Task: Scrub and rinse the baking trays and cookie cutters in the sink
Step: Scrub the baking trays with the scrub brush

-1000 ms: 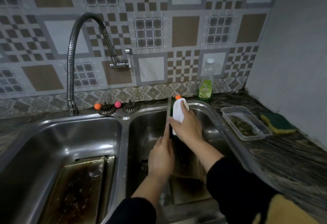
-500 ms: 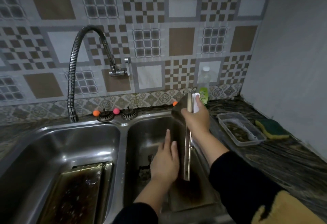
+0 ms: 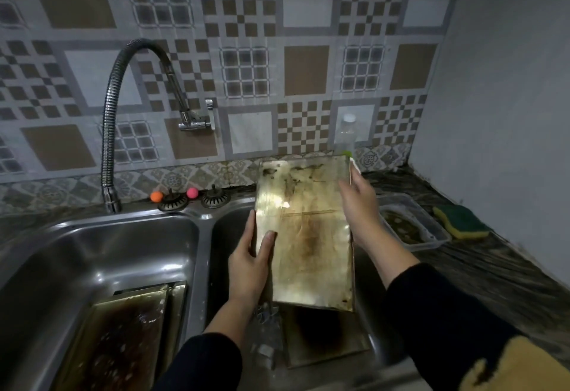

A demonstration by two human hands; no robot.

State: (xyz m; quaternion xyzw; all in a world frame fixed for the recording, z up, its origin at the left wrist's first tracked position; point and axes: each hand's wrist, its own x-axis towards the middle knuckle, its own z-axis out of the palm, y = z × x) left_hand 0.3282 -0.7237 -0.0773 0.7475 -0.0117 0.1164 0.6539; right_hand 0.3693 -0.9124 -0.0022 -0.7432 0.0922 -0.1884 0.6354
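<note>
**Tray turned face-on over the right basin**

Half a second ago the baking tray (image 3: 303, 233) stood edge-on to the camera; now it has swung round so its stained, shiny face looks up at the person, and the view has dipped closer to the sink (image 3: 129, 236).

The tray is held above the right basin, its long axis running away from the person, far end tipped up toward the tiled wall. The left hand (image 3: 249, 262) grips the near left edge, thumb lying on the face and fingers wrapped behind. The right hand (image 3: 359, 205) holds the far right edge with fingers curled over the rim, and something white shows at its fingertips behind the tray; what it is cannot be told. Another tray (image 3: 324, 335) lies flat in the basin right below, and darker trays (image 3: 123, 338) sit in the left basin.

The faucet (image 3: 191, 119) spout hangs over the left basin, well to the left of the tray, so rinsing probably calls for moving one to the other. The green sponge (image 3: 459, 221) lies on the counter beyond the right hand, which is the nearer one to it.
</note>
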